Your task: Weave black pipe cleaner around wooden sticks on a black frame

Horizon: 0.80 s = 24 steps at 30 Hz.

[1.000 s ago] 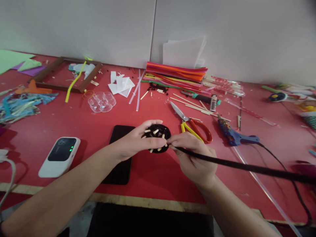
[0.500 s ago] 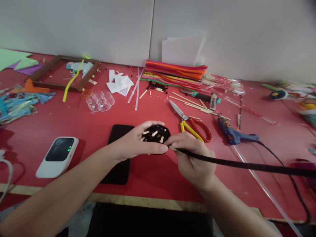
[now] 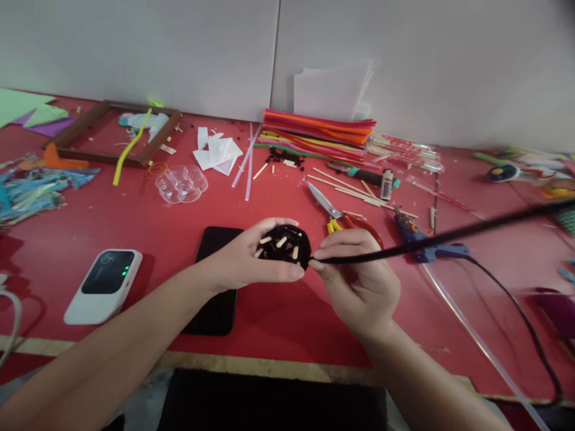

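A round black fuzzy piece with several short pale sticks poking out of it rests in my left hand. The left fingers wrap over its far side and the thumb presses along its near edge. From its right side runs a long black pipe cleaner, stretching toward the right edge of the view. My right hand pinches this pipe cleaner between thumb and fingers, close to the round piece. Just behind the right hand lie scissors with red and yellow handles, partly covered by it.
A black phone lies under my left wrist, with a white device further left. To the right is a blue glue gun with its cord. Coloured pipe cleaners, thin wooden sticks and a clear plastic tray lie further back.
The free length of black pipe cleaner has swung upward on the right, now slanting up instead of down. My right hand has turned and shifted slightly. My left hand has barely moved.
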{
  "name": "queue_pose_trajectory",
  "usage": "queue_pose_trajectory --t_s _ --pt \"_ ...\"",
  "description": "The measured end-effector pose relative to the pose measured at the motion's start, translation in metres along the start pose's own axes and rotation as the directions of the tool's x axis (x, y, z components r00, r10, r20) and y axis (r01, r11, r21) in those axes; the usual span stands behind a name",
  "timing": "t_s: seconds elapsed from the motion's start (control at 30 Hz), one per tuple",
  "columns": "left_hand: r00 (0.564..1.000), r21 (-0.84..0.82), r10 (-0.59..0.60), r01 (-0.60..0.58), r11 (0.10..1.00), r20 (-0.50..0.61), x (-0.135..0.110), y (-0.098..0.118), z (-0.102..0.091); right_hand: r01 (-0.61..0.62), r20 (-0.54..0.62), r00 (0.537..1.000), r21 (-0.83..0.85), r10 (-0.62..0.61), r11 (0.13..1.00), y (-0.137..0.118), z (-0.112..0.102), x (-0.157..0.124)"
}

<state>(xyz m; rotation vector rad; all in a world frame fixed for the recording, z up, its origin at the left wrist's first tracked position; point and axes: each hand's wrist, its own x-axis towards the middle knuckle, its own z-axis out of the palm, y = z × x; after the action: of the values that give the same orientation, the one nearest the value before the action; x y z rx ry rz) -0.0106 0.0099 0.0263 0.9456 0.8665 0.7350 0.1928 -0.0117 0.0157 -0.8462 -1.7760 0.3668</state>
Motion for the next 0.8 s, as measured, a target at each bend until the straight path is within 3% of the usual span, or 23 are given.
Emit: queue_pose_trajectory --t_s 0.23,0.4,0.63,0.8 --pt "0.997 0.037 0.004 -0.007 0.999 0.072 -0.0034 -0.0038 -0.002 -0.102 0.049 0.994 0.139 0.096 0.985 -0.0008 0.0031 0.0024" --pt "0.989 0.058 0.038 -0.046 0.997 0.141 -0.005 -0.005 -0.0019 -0.143 0.1 0.987 0.14 0.129 0.98 0.0003 0.0023 0.0011" --pt "0.992 0.11 0.009 -0.023 0.994 0.125 -0.0062 -0.005 -0.0008 -0.146 0.134 0.983 0.133 0.128 0.98 0.0014 0.0035 0.0014" --pt "0.989 0.131 0.048 -0.066 0.989 0.137 -0.0045 -0.0077 -0.0016 -0.228 0.168 0.965 0.164 0.201 0.96 0.004 0.0048 0.0007"
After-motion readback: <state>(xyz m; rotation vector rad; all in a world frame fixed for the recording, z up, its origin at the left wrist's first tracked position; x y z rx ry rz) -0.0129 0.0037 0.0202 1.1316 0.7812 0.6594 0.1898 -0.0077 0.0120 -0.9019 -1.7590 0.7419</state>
